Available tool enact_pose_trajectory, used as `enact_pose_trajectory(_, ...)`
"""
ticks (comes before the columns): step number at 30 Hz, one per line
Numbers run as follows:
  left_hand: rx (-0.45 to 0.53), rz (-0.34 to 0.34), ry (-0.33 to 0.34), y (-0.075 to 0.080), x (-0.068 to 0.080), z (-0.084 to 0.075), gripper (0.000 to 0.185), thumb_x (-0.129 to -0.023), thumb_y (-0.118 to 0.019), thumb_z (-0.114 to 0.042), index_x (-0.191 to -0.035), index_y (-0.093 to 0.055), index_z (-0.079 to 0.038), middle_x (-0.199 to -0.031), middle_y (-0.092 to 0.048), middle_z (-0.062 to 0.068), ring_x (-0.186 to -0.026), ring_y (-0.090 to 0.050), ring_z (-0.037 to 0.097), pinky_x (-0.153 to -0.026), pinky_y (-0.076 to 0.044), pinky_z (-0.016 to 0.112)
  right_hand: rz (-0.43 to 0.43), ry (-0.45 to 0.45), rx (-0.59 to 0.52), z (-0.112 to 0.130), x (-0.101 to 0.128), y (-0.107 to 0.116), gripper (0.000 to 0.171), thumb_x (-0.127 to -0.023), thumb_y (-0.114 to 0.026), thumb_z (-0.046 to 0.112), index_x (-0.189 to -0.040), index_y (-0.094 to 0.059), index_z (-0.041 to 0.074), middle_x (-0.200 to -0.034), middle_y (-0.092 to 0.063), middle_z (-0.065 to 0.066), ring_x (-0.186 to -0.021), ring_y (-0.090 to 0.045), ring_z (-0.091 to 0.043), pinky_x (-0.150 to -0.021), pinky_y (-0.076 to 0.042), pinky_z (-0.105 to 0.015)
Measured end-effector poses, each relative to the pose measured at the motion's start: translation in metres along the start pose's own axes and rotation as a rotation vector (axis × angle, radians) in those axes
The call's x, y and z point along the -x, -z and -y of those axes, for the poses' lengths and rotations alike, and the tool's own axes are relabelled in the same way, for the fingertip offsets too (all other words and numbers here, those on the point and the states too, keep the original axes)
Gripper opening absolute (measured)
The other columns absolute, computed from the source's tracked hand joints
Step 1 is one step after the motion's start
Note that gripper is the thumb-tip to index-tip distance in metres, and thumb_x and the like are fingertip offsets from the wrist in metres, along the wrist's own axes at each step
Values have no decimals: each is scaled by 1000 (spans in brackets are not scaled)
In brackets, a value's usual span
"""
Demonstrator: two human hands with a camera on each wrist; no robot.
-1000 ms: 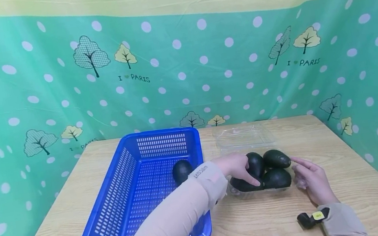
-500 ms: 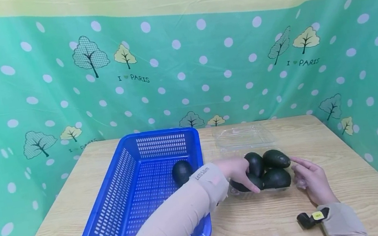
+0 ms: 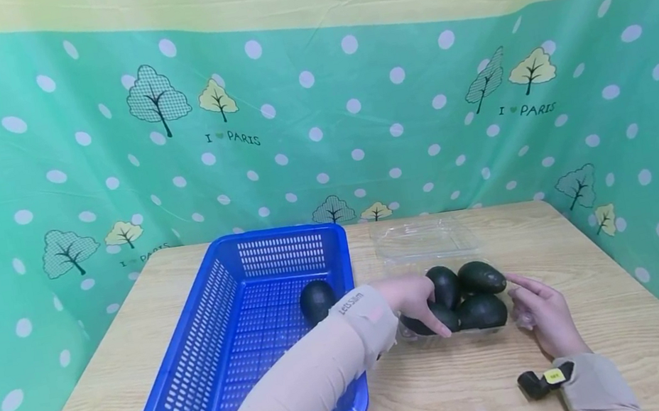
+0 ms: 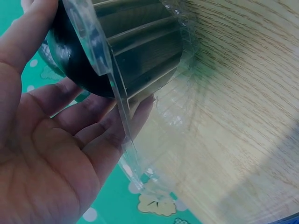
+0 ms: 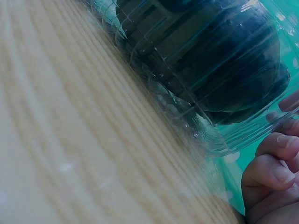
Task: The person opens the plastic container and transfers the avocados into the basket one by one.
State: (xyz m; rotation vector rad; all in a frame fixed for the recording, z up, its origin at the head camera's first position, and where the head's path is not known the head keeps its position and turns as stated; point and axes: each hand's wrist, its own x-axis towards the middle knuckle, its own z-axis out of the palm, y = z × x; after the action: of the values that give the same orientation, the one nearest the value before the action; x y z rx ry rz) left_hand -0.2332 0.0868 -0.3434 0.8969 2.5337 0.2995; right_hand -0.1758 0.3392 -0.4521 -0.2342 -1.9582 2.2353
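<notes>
Several dark avocados point(image 3: 482, 311) sit in a clear plastic container point(image 5: 224, 135) at the right of the table. My left hand point(image 3: 409, 297) reaches across to its left end and grips the front left avocado point(image 4: 74, 60), thumb in front and fingers round its far side, against the container wall. At the other end, my right hand point(image 3: 551, 318) holds the container's rim, the index finger straight toward the tip of the back right avocado point(image 3: 482, 277) and the other fingers curled. One more avocado point(image 3: 317, 301) lies in the blue basket point(image 3: 190, 306).
An open clear plastic lid or tray point(image 3: 425, 238) lies behind the avocados on the wooden table point(image 3: 451, 402). My left forearm crosses the basket's right wall. A green dotted cloth point(image 3: 316, 121) hangs round the table's back and sides.
My left thumb has shifted slightly down and left over the front left avocado. The right hand and the container have stayed in place.
</notes>
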Motion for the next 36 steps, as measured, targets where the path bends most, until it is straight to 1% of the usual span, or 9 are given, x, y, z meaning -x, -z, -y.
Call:
enact_pose_trajectory(3, 5, -8, -2, 0, -1, 1, 61, -75, -83, -49, -120, -66, -11, -105, -67, 0, -87, -56, 12, -81, -50, 24, 0, 3, 2, 0, 0, 0, 37, -99, -50, 3, -100, -73, 32, -60, -46, 11, -48, -41, -1, -44, -27, -22)
enact_pose_trajectory(10, 5, -34, -30, -2, -6, 5, 55, -75, -84, -48, -111, -68, -10, -96, -65, -3, -83, -56, 11, -73, -48, 21, 0, 5, 8, -1, 0, 0, 37, -99, -50, 3, -101, -73, 33, -60, -47, 11, -48, -42, 0, -43, -33, -17)
enact_pose_trajectory(17, 42, -57, -55, 1, -5, 3, 51, -75, -84, -46, -106, -67, -10, -91, -63, -4, -80, -56, 10, -69, -46, 20, 0, -3, 13, -1, 0, 1, 37, -99, -51, 4, -101, -72, 33, -60, -47, 11, -48, -42, 0, -44, -34, -15)
enact_pose_trajectory(19, 51, -69, -62, 1, -5, 3, 51, -75, -84, -47, -106, -67, -10, -91, -62, -4, -81, -56, 10, -68, -46, 20, -4, -7, 21, -1, 0, 1, 36, -99, -51, 5, -101, -72, 34, -61, -47, 11, -49, -42, 0, -44, -35, -15)
enact_pose_trajectory(24, 75, -90, -50, 0, -7, 3, 54, -74, -84, -49, -109, -65, -13, -97, -63, -4, -84, -55, 9, -70, -47, 20, -7, -11, 24, 0, 0, 1, 34, -99, -51, 6, -101, -72, 34, -61, -47, 11, -49, -42, -1, -44, -35, -15)
enact_pose_trajectory(27, 95, -100, -49, 1, -7, 4, 55, -74, -84, -49, -111, -64, -13, -99, -63, -4, -84, -56, 9, -70, -48, 20, -1, -9, 18, 0, 0, 1, 35, -99, -51, 6, -101, -72, 34, -60, -47, 10, -48, -42, -1, -44, -35, -15)
enact_pose_trajectory(32, 114, -134, -67, 3, -9, 6, 58, -73, -83, -50, -113, -65, -13, -100, -64, -4, -83, -57, 9, -68, -47, 19, 4, -3, 10, 0, 1, 1, 36, -99, -51, 5, -101, -72, 33, -60, -46, 11, -48, -42, 0, -44, -35, -15)
enact_pose_trajectory(36, 121, -162, -80, 5, -11, 7, 55, -73, -83, -52, -109, -65, -15, -97, -64, -6, -84, -56, 8, -71, -46, 19, 5, 0, 14, -1, 1, 1, 36, -99, -50, 5, -102, -72, 34, -61, -47, 11, -48, -42, 0, -44, -34, -15)
